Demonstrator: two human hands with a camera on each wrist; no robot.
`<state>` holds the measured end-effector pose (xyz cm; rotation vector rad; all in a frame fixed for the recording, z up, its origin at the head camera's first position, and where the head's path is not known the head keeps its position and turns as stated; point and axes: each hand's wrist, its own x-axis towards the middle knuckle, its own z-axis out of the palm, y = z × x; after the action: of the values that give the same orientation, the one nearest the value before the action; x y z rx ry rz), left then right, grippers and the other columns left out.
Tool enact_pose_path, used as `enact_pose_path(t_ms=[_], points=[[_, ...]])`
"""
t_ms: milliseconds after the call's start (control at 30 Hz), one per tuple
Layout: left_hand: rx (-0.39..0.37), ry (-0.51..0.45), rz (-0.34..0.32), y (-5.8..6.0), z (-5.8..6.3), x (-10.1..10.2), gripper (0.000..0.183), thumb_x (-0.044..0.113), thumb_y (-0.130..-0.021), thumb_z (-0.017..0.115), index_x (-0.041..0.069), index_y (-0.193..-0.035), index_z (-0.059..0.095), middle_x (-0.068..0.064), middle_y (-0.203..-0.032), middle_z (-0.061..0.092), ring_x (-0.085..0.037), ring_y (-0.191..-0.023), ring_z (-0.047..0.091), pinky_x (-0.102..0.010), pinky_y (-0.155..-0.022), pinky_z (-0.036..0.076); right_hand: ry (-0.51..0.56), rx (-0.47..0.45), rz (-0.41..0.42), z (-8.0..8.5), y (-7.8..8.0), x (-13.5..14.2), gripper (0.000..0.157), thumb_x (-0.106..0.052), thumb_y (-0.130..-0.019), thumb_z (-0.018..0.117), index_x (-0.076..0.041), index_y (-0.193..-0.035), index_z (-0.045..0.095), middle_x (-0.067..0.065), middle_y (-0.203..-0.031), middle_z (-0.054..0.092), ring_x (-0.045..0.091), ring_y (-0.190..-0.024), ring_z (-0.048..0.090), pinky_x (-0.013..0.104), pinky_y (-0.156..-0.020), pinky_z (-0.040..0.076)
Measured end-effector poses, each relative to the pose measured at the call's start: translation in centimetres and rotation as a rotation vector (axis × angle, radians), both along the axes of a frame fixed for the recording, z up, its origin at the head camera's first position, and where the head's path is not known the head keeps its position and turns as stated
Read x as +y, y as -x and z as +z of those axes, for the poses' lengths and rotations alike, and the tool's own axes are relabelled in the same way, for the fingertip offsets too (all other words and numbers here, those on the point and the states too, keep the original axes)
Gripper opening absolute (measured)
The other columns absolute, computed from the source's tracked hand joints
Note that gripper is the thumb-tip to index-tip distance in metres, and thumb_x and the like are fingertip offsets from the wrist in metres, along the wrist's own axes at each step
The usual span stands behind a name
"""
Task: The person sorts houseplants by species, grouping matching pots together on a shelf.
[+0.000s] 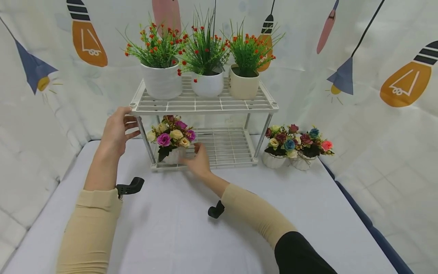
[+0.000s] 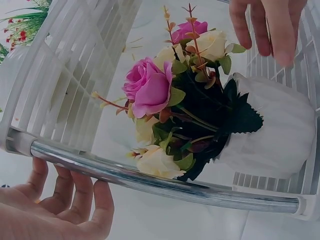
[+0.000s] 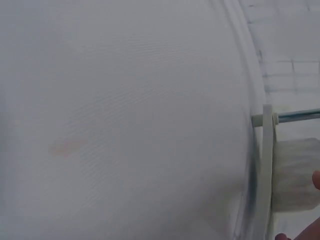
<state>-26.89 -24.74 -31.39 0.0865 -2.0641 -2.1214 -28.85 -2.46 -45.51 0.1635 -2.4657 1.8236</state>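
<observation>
A two-tier white wire shelf stands on the table. On its lower tier, at the left end, sits a white pot of artificial roses in purple and cream. My right hand is beside that pot's right side with its fingers loosely bent; the left wrist view shows them near the pot and not wrapped round it. My left hand is at the upper left corner of the shelf, its fingertips against the metal post. In the right wrist view only a sliver of the right hand shows.
Three pots with grassy plants and small red-orange flowers line the top tier: a white one, another white one and a cream one. Two more rose pots stand on the white-covered table, right of the shelf.
</observation>
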Motion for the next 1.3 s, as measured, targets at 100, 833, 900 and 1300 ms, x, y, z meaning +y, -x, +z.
enact_pose_path(t_ms=[100,833,900,1300], points=[[-0.003,-0.005,0.001,0.0,0.0,-0.1,0.036,0.048,-0.106,0.046,0.018,-0.118,0.061,-0.003,-0.111,0.054,-0.017,-0.102,0.052,-0.043,-0.096,0.039,0.02,-0.019,0.036,0.1,-0.6,1.7,0.064,-0.012,-0.088,0.082,0.003,-0.14,0.047,0.022,-0.138,0.053,0.035,-0.125,0.052,0.04,-0.102,0.047],[-0.012,0.022,0.007,0.1,-0.1,-0.1,0.039,0.05,-0.106,0.045,0.018,-0.123,0.061,-0.002,-0.114,0.052,-0.016,-0.104,0.051,-0.046,-0.1,0.038,0.048,-0.025,-0.055,-1.0,-4.0,15.8,0.022,-0.004,-0.097,0.07,0.005,-0.116,0.062,0.016,-0.113,0.064,0.028,-0.107,0.06,0.024,-0.079,0.05],[-0.009,0.02,0.005,0.1,-0.1,-0.1,0.04,0.05,-0.106,0.045,0.018,-0.123,0.061,-0.002,-0.113,0.052,-0.016,-0.104,0.051,-0.046,-0.101,0.038,0.085,-0.034,-0.093,-1.1,-4.1,16.8,0.027,-0.003,-0.097,0.069,0.006,-0.12,0.058,0.018,-0.114,0.063,0.025,-0.104,0.06,0.021,-0.077,0.05],[-0.002,0.064,0.006,0.1,0.1,0.1,0.045,0.053,-0.106,0.042,0.017,-0.126,0.059,-0.003,-0.116,0.051,-0.017,-0.106,0.051,-0.048,-0.103,0.038,0.276,-0.091,-0.464,-1.9,-4.6,21.6,0.048,-0.003,-0.098,0.067,0.006,-0.135,0.037,0.015,-0.122,0.045,0.012,-0.096,0.048,0.015,-0.069,0.046]])
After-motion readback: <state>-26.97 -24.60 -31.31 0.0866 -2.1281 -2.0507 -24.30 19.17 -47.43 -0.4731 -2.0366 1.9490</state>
